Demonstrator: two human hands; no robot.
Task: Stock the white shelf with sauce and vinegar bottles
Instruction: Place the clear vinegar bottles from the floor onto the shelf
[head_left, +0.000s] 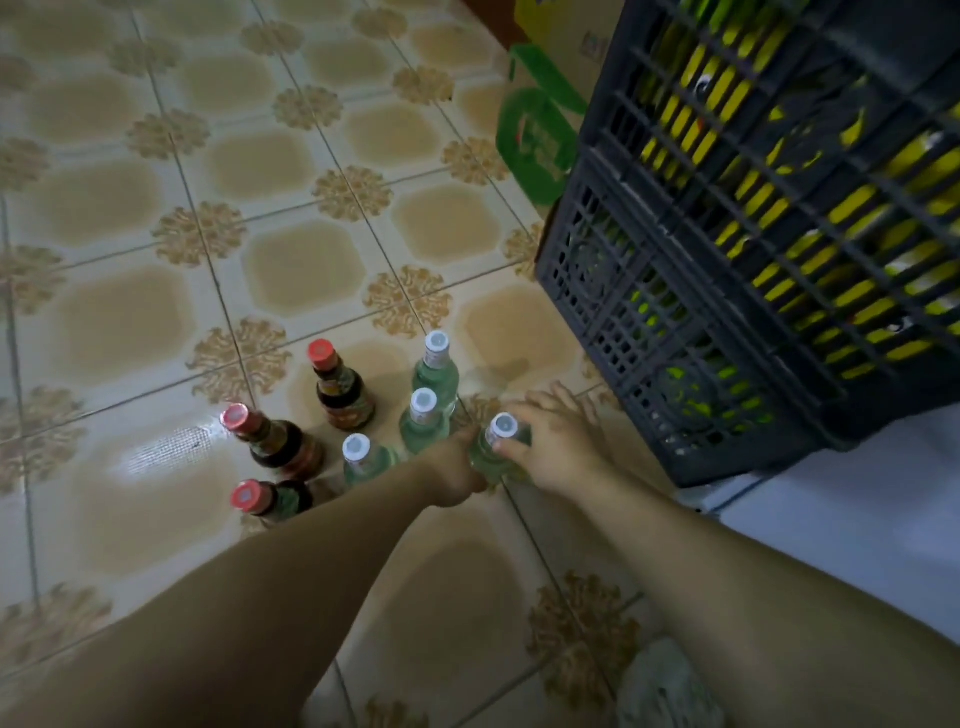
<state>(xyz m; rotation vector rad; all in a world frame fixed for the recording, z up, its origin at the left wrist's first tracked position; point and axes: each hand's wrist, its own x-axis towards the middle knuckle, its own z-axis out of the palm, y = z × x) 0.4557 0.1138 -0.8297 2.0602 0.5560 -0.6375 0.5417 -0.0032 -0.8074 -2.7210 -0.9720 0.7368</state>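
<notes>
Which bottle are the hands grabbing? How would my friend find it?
Start at the big dark crate on the right, then look down at the bottles standing on the tiled floor beside it. The held bottle is a clear greenish one with a white cap. It stands nearest the crate, and it alone has both hands around it.

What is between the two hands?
In the head view, one clear white-capped glass bottle stands between the left hand and right hand; both touch it.
</notes>
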